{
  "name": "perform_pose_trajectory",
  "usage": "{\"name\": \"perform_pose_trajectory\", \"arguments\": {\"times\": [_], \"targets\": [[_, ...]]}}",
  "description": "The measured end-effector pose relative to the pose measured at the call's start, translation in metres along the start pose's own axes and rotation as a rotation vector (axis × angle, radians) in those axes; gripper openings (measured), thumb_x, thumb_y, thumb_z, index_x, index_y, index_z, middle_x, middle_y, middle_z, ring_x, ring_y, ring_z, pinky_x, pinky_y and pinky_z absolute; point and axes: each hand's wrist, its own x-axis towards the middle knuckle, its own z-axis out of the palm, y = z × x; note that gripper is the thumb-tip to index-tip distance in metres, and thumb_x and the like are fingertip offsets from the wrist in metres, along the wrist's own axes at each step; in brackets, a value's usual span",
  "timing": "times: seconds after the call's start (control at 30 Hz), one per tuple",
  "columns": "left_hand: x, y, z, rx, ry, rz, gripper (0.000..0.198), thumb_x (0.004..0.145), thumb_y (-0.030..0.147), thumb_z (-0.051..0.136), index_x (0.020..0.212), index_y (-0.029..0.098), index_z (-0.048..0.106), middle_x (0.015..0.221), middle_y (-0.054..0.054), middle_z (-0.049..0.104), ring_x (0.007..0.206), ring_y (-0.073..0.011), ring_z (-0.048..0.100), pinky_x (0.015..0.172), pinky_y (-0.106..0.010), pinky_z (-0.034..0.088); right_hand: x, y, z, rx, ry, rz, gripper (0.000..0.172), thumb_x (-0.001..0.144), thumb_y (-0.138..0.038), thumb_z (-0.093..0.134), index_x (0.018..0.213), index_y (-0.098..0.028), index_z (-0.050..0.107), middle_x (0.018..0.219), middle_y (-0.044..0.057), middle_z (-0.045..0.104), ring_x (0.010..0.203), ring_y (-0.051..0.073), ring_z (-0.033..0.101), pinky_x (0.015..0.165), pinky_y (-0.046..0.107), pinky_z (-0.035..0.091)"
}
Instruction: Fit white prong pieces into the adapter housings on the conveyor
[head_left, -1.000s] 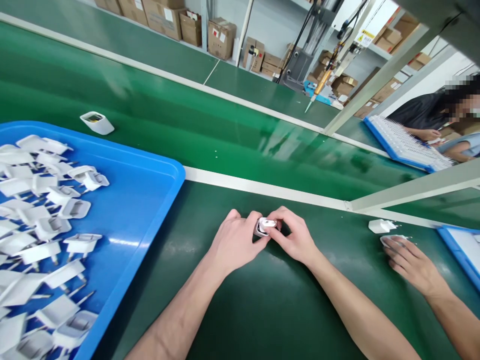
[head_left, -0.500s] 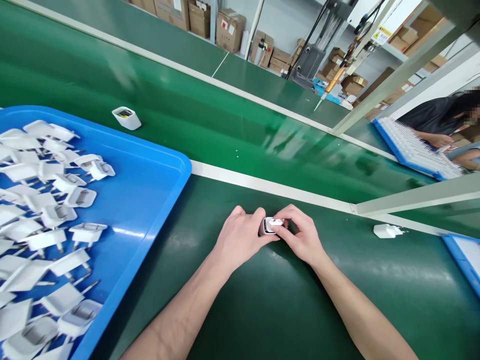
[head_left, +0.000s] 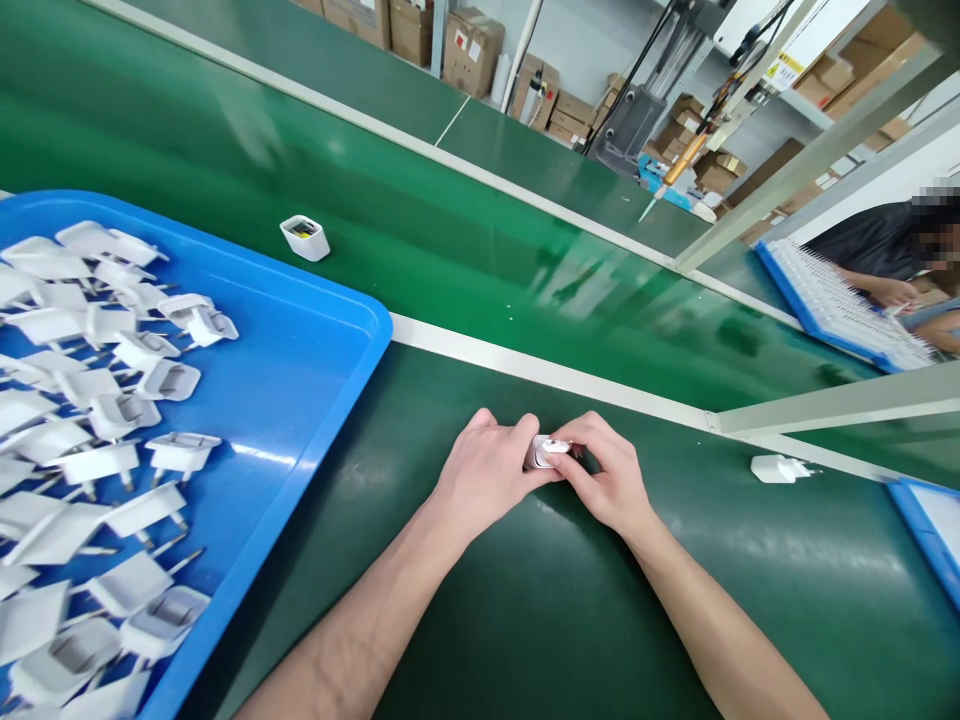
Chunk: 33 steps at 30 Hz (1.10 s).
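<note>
Plug part [head_left: 545, 452] half-hidden between fingers [head_left: 576, 447]

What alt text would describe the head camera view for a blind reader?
Left hand and right hand together hold a small white plug part above a green table. A blue tray of similar parts sits left.

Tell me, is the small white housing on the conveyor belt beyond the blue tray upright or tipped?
Upright: the white housing stands on the belt with its open end facing up, parts visible inside.
</note>
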Motion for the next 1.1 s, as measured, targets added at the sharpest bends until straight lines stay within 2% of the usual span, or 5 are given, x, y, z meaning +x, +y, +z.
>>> {"name": "perform_pose_trajectory", "arguments": {"times": [0.27,0.5,0.67,0.97,1.1], "targets": [[0.001,0.001,-0.005,0.024,-0.035,-0.047,0.044,0.081,0.056,0.075,0.08,0.024,0.045,0.062,0.004,0.063,0.064,-0.0217,0.055,0.067,-0.033,0.034,-0.004,0.006,-0.001,0.377,0.128,0.25,0.017,0.091,-0.038,0.071,0.095,-0.026,0.059,0.084,0.001,0.062,0.069,0.016,0.056,0.059,0.03,0.046],[0.002,0.0,-0.005,-0.029,-0.029,-0.049,0.043,0.079,0.052,0.078,0.079,0.024,0.046,0.06,0.006,0.061,0.061,-0.0199,0.051,0.069,-0.032,0.034,0.002,0.008,-0.003,0.813,0.124,0.411,0.026,0.088,-0.044,0.074,0.099,-0.026,0.061,0.061,-0.008,0.047,0.042,0.007,0.034,0.041,0.021,0.029],[0.001,0.0,-0.005,-0.025,-0.045,-0.046,0.043,0.081,0.054,0.077,0.081,0.024,0.047,0.062,0.005,0.062,0.064,-0.0213,0.054,0.069,-0.033,0.032,0.006,0.012,-0.017,0.874,-0.048,0.481,0.044,0.08,-0.059,0.079,0.104,-0.025,0.063,0.069,-0.002,0.064,0.046,0.013,0.056,0.043,0.027,0.048],[0.001,-0.001,-0.002,0.025,-0.036,-0.014,0.043,0.084,0.056,0.073,0.084,0.023,0.046,0.066,0.004,0.067,0.061,-0.0213,0.054,0.07,-0.033,0.034,0.003,0.008,-0.01,-0.023,0.003,0.111,0.017,0.089,-0.039,0.076,0.089,-0.023,0.071,0.068,-0.001,0.059,0.057,0.013,0.048,0.054,0.028,0.04],[0.001,-0.001,-0.001,0.066,-0.02,-0.007,0.044,0.084,0.058,0.072,0.084,0.023,0.045,0.065,0.003,0.067,0.063,-0.0228,0.056,0.067,-0.032,0.033,0.003,0.007,-0.008,-0.076,-0.069,-0.002,0.007,0.097,-0.029,0.067,0.098,-0.022,0.068,0.082,0.002,0.062,0.067,0.015,0.053,0.062,0.029,0.044]]}}
